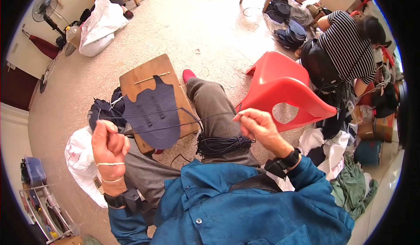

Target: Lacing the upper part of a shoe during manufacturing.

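A thin dark cord (164, 125) runs in more than one strand across my lap, between my two raised hands. My left hand (108, 146), with a pale band at its wrist, is closed in a pinch on one end. On the other side my right hand (259, 127) pinches the cord between thumb and forefinger. Below the strands a dark blue, sole-shaped textured piece (155, 103) lies on a wooden board (148, 68), beside a thin pale stick (152, 77). A bundle of dark cord (223, 146) rests over my thigh.
A red plastic stool (284, 87) lies tipped at the right, near a person in a striped top (345, 48). White bags (103, 22) and a fan (45, 4) stand at the far left. Dark bundled goods (103, 111) sit left of the board.
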A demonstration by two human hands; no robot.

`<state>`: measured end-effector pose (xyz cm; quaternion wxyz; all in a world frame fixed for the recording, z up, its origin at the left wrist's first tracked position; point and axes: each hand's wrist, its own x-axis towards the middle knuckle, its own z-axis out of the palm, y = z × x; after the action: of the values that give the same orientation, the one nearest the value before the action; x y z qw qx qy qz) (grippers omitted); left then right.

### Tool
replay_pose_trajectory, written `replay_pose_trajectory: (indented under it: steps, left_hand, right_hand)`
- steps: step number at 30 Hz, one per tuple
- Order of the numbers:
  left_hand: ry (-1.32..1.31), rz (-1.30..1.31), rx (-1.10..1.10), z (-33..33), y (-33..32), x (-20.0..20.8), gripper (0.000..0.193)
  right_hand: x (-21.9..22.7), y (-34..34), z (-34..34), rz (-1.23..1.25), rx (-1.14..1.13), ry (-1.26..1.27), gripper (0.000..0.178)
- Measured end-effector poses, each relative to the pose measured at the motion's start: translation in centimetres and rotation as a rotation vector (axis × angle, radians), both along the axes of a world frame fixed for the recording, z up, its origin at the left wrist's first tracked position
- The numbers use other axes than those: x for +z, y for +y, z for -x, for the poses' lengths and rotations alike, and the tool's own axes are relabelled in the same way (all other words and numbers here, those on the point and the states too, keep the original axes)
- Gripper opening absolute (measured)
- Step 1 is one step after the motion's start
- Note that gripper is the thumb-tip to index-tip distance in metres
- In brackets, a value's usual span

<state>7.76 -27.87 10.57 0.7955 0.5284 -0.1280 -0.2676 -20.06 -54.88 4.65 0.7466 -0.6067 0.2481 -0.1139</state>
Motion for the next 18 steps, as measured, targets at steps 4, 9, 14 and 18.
replay_pose_trajectory:
  steps: [4,9,14,18]
  left_hand:
    - [-0.15,-0.179,-0.056,0.6,3.2,-0.6,0.037]
    - [-0.193,-0.473,-0.124,1.2,5.4,-1.2,0.039]
    - [-0.368,-0.552,-0.111,1.4,6.7,0.7,0.038]
    - [-0.591,-0.864,-0.103,-0.1,9.4,0.7,0.024]
  right_hand:
    - [-3.4,-3.0,-0.7,0.909,-0.06,0.079,0.017]
    - [-5.8,-1.0,-7.5,0.995,0.053,-0.101,0.025]
    - [-10.4,1.6,-14.9,1.146,0.094,-0.165,0.025]
    - [-11.8,1.0,-16.1,0.968,0.087,-0.123,0.013]
